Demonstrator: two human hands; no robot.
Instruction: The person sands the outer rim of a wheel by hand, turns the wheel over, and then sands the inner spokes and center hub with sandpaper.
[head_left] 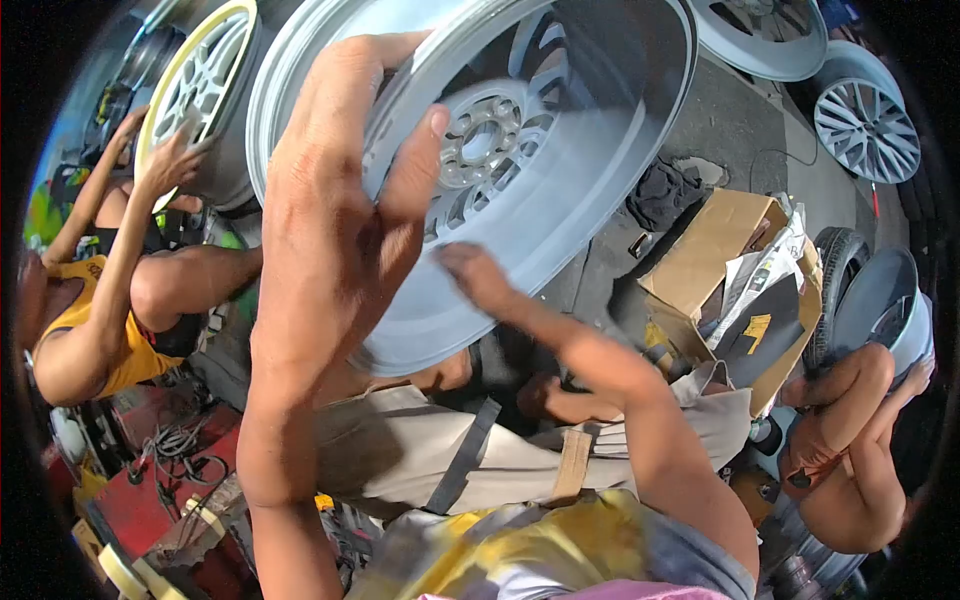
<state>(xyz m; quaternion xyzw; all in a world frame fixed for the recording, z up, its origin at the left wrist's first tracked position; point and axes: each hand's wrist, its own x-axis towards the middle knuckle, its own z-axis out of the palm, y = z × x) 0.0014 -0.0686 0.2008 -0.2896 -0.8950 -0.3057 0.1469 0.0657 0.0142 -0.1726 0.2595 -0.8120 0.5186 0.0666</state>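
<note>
A grey alloy wheel rim [590,200] stands tilted in front of me, its open barrel facing me and its spokes and hub deep inside. My left hand [325,190] grips the upper left of its lip, with the fingers over the edge and the thumb on the inner side. Low in the barrel, my right hand [478,278] is at the inner wall. Motion smears its fingers, so I cannot make out whether they hold anything.
On the left a person in a yellow top handles another wheel [195,100]. An open cardboard box [700,250] with paper stands at right, near a tire [838,260]. Another person sits at far right beside a grey rim [885,290]. A spoked wheel [867,130] lies behind.
</note>
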